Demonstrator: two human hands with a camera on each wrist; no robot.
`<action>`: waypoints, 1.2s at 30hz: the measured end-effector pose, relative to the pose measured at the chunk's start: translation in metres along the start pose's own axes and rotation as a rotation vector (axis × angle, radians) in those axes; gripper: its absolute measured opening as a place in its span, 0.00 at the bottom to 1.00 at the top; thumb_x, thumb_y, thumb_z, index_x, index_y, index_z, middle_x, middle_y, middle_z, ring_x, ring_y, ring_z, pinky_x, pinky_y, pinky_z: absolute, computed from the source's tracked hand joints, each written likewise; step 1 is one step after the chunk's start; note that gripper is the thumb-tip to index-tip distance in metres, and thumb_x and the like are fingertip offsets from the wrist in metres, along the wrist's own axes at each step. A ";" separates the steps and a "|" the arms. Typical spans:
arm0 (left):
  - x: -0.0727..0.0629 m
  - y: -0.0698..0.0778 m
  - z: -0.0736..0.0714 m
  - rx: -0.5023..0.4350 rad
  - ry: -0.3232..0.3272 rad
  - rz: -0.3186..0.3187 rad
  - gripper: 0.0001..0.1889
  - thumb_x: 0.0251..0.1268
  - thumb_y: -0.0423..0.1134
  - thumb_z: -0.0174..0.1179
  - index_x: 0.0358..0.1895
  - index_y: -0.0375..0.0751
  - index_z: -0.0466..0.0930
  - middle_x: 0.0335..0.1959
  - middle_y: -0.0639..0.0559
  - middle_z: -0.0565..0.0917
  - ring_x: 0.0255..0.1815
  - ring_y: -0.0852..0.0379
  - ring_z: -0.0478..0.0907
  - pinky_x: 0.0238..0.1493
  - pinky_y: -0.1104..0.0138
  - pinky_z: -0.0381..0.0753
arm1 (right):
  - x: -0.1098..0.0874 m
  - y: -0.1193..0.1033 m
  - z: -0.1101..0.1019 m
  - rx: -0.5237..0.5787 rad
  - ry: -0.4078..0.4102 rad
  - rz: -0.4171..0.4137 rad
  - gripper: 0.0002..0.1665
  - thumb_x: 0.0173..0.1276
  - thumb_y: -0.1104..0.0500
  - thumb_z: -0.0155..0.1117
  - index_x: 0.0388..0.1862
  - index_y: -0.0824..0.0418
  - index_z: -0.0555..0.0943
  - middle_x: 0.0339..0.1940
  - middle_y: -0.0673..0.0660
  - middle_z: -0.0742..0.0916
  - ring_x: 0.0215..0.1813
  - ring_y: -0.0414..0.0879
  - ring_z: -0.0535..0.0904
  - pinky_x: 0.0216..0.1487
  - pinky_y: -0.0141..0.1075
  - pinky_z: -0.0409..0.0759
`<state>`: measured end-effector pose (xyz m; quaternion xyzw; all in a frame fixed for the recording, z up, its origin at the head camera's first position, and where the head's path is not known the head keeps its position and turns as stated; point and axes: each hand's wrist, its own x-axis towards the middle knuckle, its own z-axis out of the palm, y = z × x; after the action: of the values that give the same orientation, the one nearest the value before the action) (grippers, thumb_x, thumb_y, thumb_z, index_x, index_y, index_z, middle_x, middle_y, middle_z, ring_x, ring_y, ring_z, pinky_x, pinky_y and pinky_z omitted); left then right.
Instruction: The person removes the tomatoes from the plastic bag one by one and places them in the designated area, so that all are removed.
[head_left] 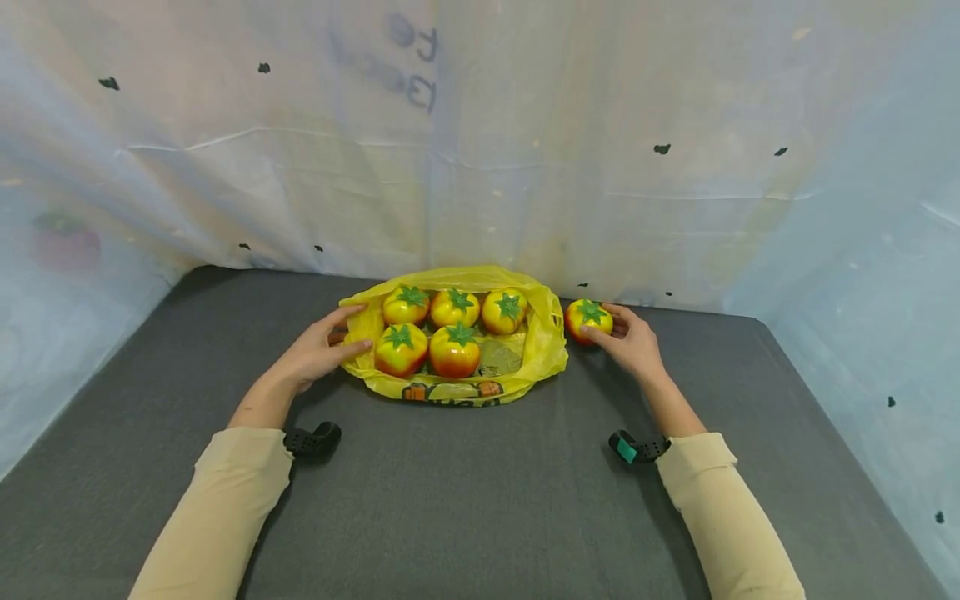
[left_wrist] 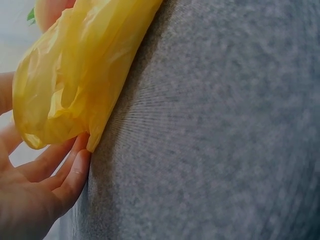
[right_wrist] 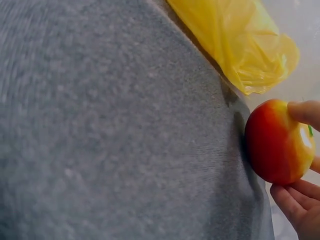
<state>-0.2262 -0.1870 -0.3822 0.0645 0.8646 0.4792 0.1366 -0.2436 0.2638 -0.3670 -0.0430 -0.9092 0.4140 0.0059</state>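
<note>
A yellow plastic bag [head_left: 551, 354] lies with its mouth spread wide, and several red-and-yellow toy tomatoes [head_left: 454, 352] with green star-shaped leaves sit inside. My left hand [head_left: 315, 348] holds the bag's left end, the thumb over the rim. In the left wrist view its fingertips [left_wrist: 77, 162] touch the bag's lower edge near the table. To the right of the bag, my right hand [head_left: 633, 340] grips one more toy tomato [right_wrist: 275, 142] between thumb and fingers. This tomato is close to the table surface, beside the bag's right end.
The dark grey table [head_left: 465, 483] reaches back to a pale plastic sheet [head_left: 510, 192] with black marks, hanging just behind the bag. More pale sheeting stands at both sides. A blurred reddish round shape [head_left: 66, 242] shows through the sheet at left.
</note>
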 end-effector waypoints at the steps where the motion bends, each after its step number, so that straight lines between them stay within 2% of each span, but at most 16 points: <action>1: 0.000 0.000 0.000 0.000 -0.001 -0.002 0.39 0.71 0.49 0.55 0.78 0.51 0.45 0.76 0.30 0.44 0.73 0.28 0.49 0.64 0.38 0.63 | 0.000 0.000 0.000 -0.002 0.000 0.000 0.42 0.66 0.46 0.64 0.73 0.61 0.62 0.68 0.69 0.71 0.67 0.60 0.70 0.64 0.50 0.72; 12: 0.000 -0.002 -0.001 -0.015 -0.016 0.002 0.39 0.71 0.49 0.55 0.78 0.52 0.44 0.76 0.31 0.44 0.74 0.30 0.48 0.65 0.38 0.62 | 0.006 0.001 0.006 0.008 0.021 0.015 0.45 0.68 0.45 0.62 0.76 0.60 0.57 0.72 0.68 0.68 0.71 0.59 0.67 0.67 0.50 0.69; 21: -0.001 -0.001 0.000 0.002 -0.009 -0.006 0.40 0.70 0.50 0.55 0.78 0.52 0.44 0.76 0.30 0.44 0.74 0.29 0.48 0.65 0.38 0.61 | 0.004 -0.002 0.003 -0.042 0.040 -0.006 0.45 0.67 0.44 0.62 0.76 0.59 0.57 0.71 0.68 0.68 0.70 0.60 0.68 0.67 0.51 0.69; 27: -0.001 -0.001 0.000 -0.004 -0.013 0.002 0.39 0.70 0.50 0.55 0.78 0.52 0.44 0.76 0.31 0.44 0.74 0.29 0.47 0.66 0.38 0.61 | -0.002 -0.011 -0.001 -0.030 0.051 0.001 0.45 0.67 0.44 0.61 0.77 0.58 0.56 0.74 0.66 0.65 0.71 0.61 0.65 0.67 0.52 0.68; 36: -0.001 -0.001 -0.001 -0.011 -0.018 0.001 0.39 0.70 0.50 0.55 0.78 0.51 0.44 0.76 0.30 0.43 0.74 0.29 0.47 0.65 0.39 0.63 | -0.008 -0.029 0.000 -0.021 0.077 -0.062 0.44 0.67 0.44 0.62 0.76 0.55 0.58 0.76 0.63 0.62 0.73 0.61 0.62 0.68 0.54 0.67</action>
<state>-0.2253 -0.1884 -0.3824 0.0686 0.8606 0.4835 0.1443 -0.2377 0.2441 -0.3455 -0.0306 -0.9135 0.4022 0.0532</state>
